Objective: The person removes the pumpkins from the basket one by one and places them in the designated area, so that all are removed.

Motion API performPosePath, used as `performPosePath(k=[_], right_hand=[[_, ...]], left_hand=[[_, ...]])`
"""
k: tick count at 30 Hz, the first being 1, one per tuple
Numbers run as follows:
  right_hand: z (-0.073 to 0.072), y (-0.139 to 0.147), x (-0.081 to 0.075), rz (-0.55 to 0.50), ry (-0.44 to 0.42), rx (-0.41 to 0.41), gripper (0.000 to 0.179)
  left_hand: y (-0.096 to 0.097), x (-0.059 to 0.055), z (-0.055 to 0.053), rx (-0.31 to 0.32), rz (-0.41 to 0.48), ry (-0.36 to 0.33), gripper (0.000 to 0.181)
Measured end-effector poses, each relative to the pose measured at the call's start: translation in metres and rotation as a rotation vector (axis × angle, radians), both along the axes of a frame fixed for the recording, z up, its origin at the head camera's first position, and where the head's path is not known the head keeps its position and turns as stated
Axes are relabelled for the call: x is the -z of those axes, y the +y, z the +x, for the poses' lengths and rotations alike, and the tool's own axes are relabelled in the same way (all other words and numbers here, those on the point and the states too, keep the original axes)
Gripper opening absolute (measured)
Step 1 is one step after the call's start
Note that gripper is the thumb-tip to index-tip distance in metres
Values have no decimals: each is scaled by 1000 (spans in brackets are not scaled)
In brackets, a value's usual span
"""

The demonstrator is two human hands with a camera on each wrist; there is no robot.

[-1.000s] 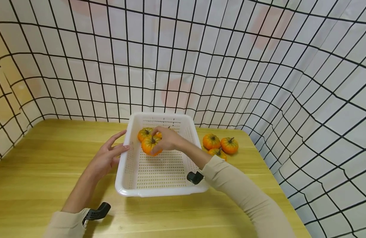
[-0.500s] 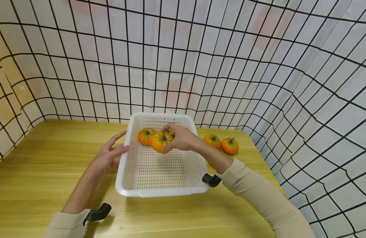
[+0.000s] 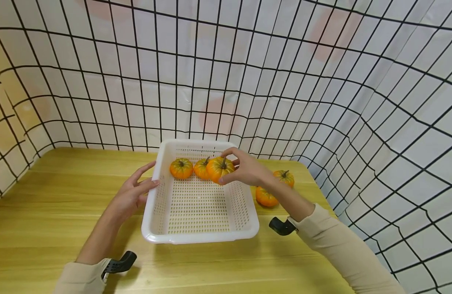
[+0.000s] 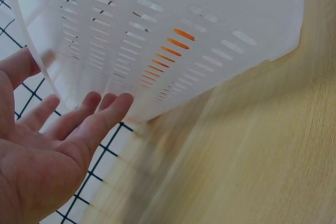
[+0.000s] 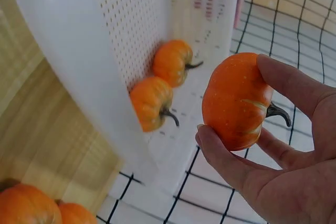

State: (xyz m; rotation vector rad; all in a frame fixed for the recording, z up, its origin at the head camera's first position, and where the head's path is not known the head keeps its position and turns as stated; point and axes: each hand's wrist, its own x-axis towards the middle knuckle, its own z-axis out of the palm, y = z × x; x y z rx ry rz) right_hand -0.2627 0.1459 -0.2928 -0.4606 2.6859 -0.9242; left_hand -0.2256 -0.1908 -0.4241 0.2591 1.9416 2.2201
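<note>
My right hand pinches a small orange pumpkin between thumb and fingers, its dark stem toward the palm. In the head view this pumpkin is over the right back part of a white perforated plastic basket. Two more pumpkins rest in the basket, one at the back left and one beside the held one. My left hand holds the basket's left side, thumb over the rim and fingertips along the outer wall.
Right of the basket, pumpkins lie on the wooden table: one nearer and one farther back, partly behind my right arm. A black wire grid borders the back and sides. Black camera mounts sit at both wrists.
My right hand has moved right across the basket with the pumpkin in its grip, baring the pumpkin at the back middle. The left hand and the basket have stayed nearly still.
</note>
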Motion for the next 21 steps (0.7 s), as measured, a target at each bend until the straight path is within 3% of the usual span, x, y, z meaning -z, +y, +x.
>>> performPosePath(k=[21], right_hand=[[-5, 68, -11, 0, 33, 143, 78]], left_hand=[[0, 0, -1, 4, 13, 3, 69]])
